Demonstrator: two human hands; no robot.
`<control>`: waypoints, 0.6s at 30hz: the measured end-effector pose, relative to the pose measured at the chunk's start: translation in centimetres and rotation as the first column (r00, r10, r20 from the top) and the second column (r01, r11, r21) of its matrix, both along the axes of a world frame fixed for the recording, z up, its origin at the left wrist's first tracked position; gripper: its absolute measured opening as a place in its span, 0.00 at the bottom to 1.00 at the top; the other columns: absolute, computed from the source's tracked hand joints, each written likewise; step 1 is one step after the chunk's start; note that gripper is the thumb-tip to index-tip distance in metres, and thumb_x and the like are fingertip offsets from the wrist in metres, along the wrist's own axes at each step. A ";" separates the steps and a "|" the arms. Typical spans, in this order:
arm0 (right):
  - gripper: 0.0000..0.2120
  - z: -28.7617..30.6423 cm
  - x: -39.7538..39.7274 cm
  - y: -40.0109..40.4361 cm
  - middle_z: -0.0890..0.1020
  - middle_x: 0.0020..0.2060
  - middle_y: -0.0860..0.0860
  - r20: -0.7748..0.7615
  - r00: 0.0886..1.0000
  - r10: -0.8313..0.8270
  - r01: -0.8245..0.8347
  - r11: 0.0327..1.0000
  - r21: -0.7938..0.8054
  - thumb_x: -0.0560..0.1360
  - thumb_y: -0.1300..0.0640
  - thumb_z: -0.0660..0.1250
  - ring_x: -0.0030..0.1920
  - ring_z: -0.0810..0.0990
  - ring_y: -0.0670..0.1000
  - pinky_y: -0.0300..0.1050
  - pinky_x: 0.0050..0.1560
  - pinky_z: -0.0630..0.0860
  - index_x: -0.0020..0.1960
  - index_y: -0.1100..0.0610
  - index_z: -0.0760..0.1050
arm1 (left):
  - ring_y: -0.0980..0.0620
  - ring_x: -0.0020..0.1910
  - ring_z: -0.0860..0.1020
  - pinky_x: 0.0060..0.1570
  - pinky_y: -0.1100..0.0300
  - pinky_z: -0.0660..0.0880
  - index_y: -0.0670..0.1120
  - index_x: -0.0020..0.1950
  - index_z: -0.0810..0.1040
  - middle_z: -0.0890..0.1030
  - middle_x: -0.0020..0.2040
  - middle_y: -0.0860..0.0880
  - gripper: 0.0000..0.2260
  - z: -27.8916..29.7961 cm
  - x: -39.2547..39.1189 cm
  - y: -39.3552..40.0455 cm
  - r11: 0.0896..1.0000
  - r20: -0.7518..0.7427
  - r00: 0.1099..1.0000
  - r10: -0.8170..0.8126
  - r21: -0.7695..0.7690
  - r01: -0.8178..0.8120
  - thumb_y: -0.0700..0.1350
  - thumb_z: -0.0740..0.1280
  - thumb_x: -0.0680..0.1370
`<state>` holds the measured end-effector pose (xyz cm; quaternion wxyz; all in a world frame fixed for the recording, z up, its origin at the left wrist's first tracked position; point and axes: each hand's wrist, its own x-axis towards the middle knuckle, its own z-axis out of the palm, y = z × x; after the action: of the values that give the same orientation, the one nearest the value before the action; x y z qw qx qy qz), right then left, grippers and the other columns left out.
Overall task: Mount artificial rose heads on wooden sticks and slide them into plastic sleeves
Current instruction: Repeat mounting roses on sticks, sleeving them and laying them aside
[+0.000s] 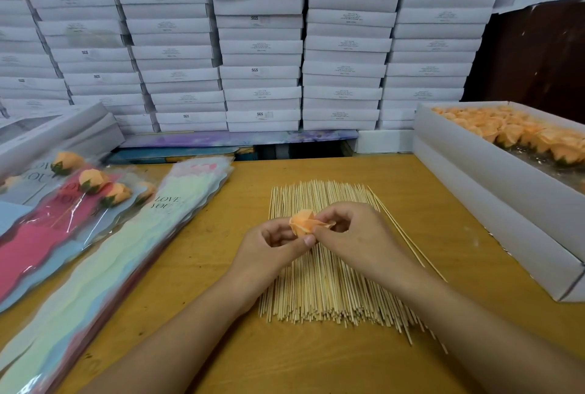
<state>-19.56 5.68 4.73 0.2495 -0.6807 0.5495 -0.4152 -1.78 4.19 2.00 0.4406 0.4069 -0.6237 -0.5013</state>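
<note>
Fingers of left hand [278, 240] and right hand [351, 232] pinch orange rose head [303, 222], hiding its base.

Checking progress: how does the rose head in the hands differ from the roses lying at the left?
The held rose head is bare, pinched by the left hand and right hand above the stick pile. The left roses are already on sticks, inside plastic sleeves, lying untouched on the table. Both are orange.
</note>
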 end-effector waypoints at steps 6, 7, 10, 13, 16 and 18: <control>0.06 0.4 -1.1 -0.2 0.83 0.47 0.39 0.048 0.998 0.045 -0.046 0.999 0.014 0.76 0.49 0.71 0.47 0.82 0.39 0.37 0.46 0.79 0.52 0.43 0.80 | 0.53 0.49 0.84 0.47 0.59 0.81 0.50 0.55 0.85 0.87 0.50 0.49 0.11 0.2 0.3 -0.2 0.994 -0.022 0.997 0.073 0.086 -0.070 0.49 0.75 0.74; 0.07 0.5 -1.8 -0.5 0.83 0.49 0.40 0.045 0.999 0.021 -0.022 1.000 0.012 0.76 0.49 0.70 0.49 0.81 0.40 0.39 0.47 0.79 0.54 0.43 0.79 | 0.51 0.51 0.84 0.50 0.56 0.81 0.50 0.55 0.85 0.87 0.50 0.49 0.12 0.2 0.4 -0.3 0.990 -0.037 0.995 0.089 0.115 -0.084 0.50 0.75 0.73; 0.06 0.6 -5.4 -2.0 0.81 0.47 0.40 -0.069 0.983 -0.172 0.174 0.985 0.014 0.77 0.52 0.69 0.47 0.79 0.40 0.39 0.43 0.75 0.54 0.44 0.79 | 0.47 0.52 0.84 0.57 0.50 0.80 0.48 0.54 0.85 0.86 0.51 0.47 0.17 0.2 0.8 -0.5 0.974 -0.131 0.985 0.116 0.211 -0.086 0.52 0.77 0.68; 0.06 0.0 -9.5 -3.2 0.82 0.43 0.47 -0.307 0.899 -0.313 0.372 0.915 0.154 0.76 0.58 0.69 0.42 0.79 0.45 0.44 0.41 0.75 0.43 0.48 0.79 | 0.49 0.47 0.83 0.52 0.54 0.82 0.44 0.55 0.84 0.86 0.51 0.45 0.22 0.2 1.1 -0.8 0.961 -0.246 0.962 0.123 0.270 -0.054 0.51 0.78 0.65; 0.06 -0.8 -12.1 -3.4 0.83 0.38 0.50 -0.514 0.807 -0.291 0.475 0.837 0.272 0.74 0.56 0.72 0.38 0.80 0.48 0.44 0.38 0.76 0.39 0.54 0.82 | 0.50 0.45 0.83 0.48 0.58 0.83 0.44 0.57 0.84 0.86 0.52 0.44 0.24 0.1 1.2 -1.2 0.955 -0.291 0.947 0.137 0.294 -0.048 0.50 0.79 0.64; 0.08 -0.9 -12.7 -3.3 0.84 0.36 0.50 -0.511 0.818 -0.265 0.460 0.835 0.303 0.72 0.53 0.75 0.38 0.80 0.48 0.44 0.38 0.77 0.38 0.56 0.83 | 0.50 0.46 0.83 0.48 0.58 0.83 0.44 0.57 0.84 0.86 0.53 0.44 0.23 0.0 1.3 -1.3 0.953 -0.299 0.945 0.135 0.299 -0.042 0.49 0.79 0.65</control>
<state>-32.25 2.36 3.84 0.1683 -0.5685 0.7889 -0.1618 -0.47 2.91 2.01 0.4930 0.4089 -0.4463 -0.6249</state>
